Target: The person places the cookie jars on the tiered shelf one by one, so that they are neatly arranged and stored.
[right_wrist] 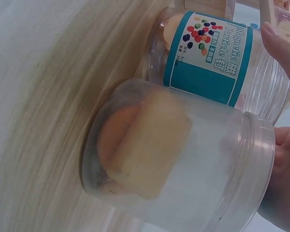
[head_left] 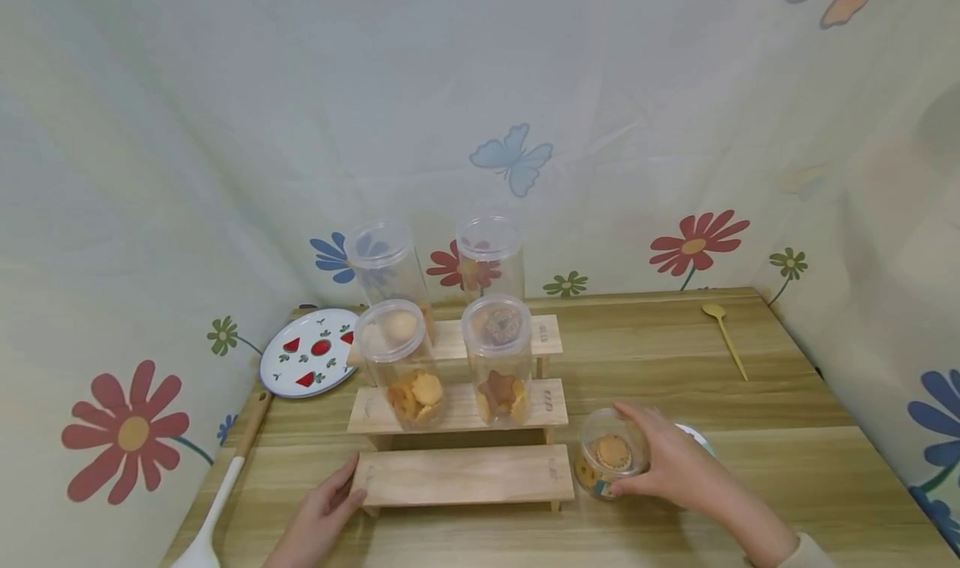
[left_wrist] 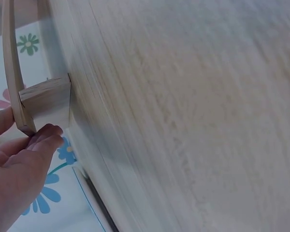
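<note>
A three-tier wooden stand [head_left: 465,476] is in the middle of the head view. My left hand [head_left: 318,514] pinches the left end of its lowest step, thumb and fingers on either side of the board edge [left_wrist: 19,101]. To the right of the stand, my right hand [head_left: 671,459] grips a clear lidded jar [head_left: 609,455] of cookies around its top. The right wrist view shows this jar's teal label [right_wrist: 205,58]. A second clear jar [right_wrist: 183,150] with cookies lies closer to that camera; in the head view the right hand mostly hides it.
Cookie jars stand on the stand's middle step [head_left: 551,397] and upper step [head_left: 551,330]. A watermelon-patterned plate [head_left: 300,359] and a white spatula with wooden handle [head_left: 225,493] lie left. A gold spoon [head_left: 726,339] lies at the back right. Printed curtains surround the table.
</note>
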A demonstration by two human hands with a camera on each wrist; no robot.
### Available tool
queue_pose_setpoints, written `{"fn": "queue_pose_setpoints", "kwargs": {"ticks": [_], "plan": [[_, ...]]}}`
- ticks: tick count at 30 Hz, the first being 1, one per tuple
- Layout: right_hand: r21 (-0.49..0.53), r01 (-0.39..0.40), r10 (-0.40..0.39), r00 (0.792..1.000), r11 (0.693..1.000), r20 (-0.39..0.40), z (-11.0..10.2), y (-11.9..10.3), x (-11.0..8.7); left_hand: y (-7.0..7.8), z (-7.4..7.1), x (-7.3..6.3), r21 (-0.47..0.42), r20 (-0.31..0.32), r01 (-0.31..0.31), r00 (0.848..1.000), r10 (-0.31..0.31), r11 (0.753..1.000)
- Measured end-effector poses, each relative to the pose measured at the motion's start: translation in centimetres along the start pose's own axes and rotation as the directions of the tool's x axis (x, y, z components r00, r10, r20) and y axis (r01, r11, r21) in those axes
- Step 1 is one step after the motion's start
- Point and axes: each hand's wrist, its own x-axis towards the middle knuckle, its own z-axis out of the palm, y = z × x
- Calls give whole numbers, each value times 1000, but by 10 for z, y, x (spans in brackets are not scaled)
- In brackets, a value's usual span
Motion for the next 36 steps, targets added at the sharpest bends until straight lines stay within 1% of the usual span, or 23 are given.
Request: {"fn": "queue_pose_setpoints", "kwargs": {"ticks": [7, 11, 15, 19, 21, 26, 31, 36], "plan": [[-25, 0, 0, 1000, 1000, -17, -1, -1, 0, -3, -1, 1, -33, -6, -9, 1000, 9, 999], [-21, 0, 0, 1000, 1000, -31, -1, 0, 1, -5, -2, 2, -26, 4, -24, 1000, 24, 999], [-11, -9, 8, 999, 1000, -50, -1, -1, 1, -7, -2, 3, -16, 14, 1, 1000, 0, 1000], [-5, -38, 37, 997, 999, -65, -5, -5, 0, -7, -2, 3, -7, 16, 13, 1000, -13, 1000], [3, -63, 63, 996, 998, -61, -8, -7, -1, -7, -3, 3, 2, 21, 2, 1000, -2, 1000], [22, -125, 126, 991, 992, -51, -19, -15, -1, -5, -3, 3, -3, 18, 34, 999, -34, 999], [29, -149, 151, 986, 988, -76, -28, -23, -3, -4, -3, 3, -5, 24, 45, 999, -45, 999], [40, -151, 155, 982, 988, -110, -35, -28, -4, -4, -4, 4, -10, 25, 47, 999, -47, 999]]}}
